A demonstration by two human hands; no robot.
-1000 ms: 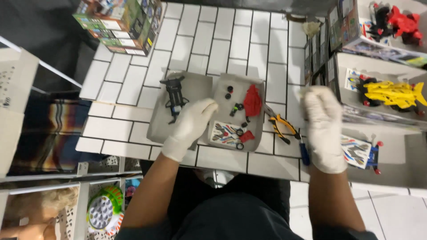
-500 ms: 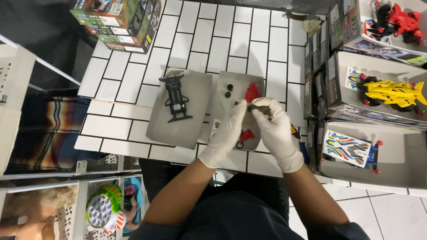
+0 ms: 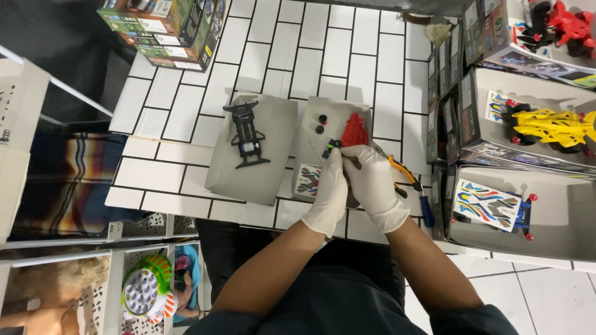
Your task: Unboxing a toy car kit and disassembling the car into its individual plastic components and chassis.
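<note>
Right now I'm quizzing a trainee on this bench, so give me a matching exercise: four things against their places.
Things:
1 black chassis
2 red car body
3 yellow toy car
4 cutters with yellow handles

Places:
A in an open box on the right
B on the left grey tray
C on the right grey tray
D beside the right hand

Pairs: 1-B, 2-C, 3-A, 4-D
</note>
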